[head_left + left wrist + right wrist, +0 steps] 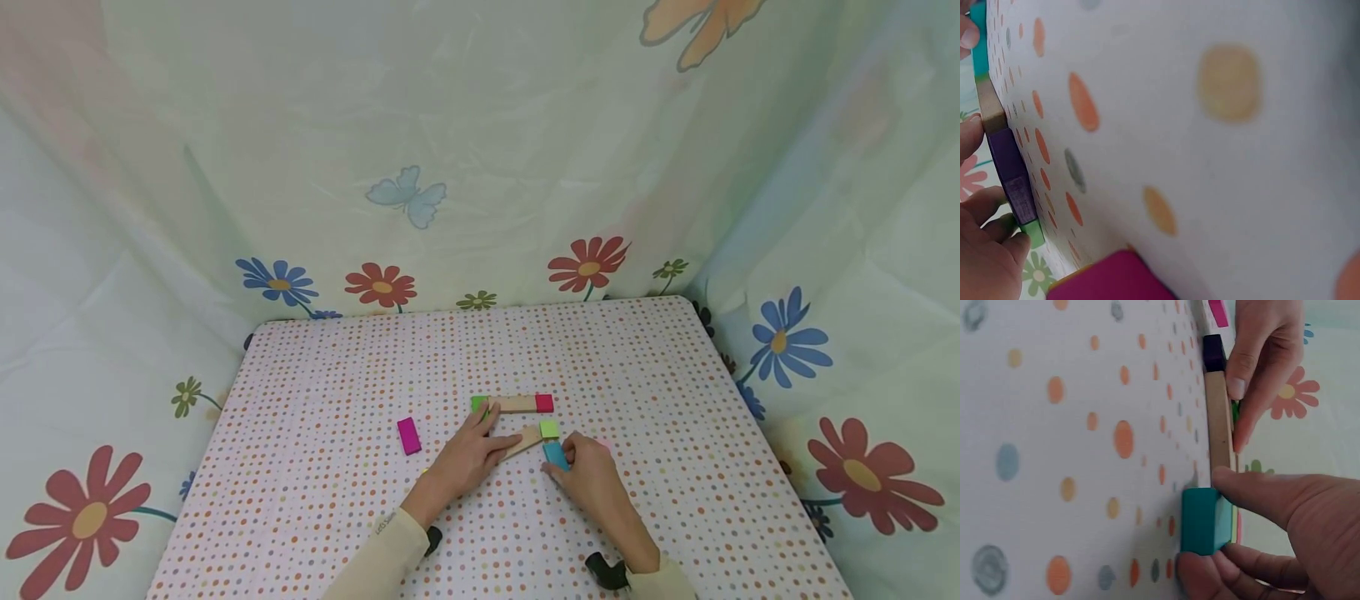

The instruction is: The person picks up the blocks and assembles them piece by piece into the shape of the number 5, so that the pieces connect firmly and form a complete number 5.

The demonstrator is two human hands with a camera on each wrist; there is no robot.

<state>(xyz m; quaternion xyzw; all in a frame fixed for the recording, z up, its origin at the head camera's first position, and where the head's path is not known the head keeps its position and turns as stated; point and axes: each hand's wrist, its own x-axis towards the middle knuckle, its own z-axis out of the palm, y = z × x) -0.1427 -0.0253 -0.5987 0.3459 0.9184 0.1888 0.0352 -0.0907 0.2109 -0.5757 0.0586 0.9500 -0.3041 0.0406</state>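
Observation:
My left hand (465,460) rests over the blocks with its fingers spread. One fingertip touches a plain wooden plank (1218,425) near its purple neighbour, while other fingers lie along the purple block (1010,169), which the hand hides in the head view. Thumb and fingers of my right hand (594,479) pinch a blue block (555,455) by its ends. That block meets the slanted plank's right end, just in front of a lime green block (549,429). Behind them lies another row: a green block (478,403), a wooden plank (517,404) and a red block (544,403).
A magenta block (408,436) lies apart to the left. A bit of yellow (425,472) shows beside the left wrist, and a pink piece (603,445) peeks out behind the right hand. Flower-print curtains surround the dotted tabletop (337,375).

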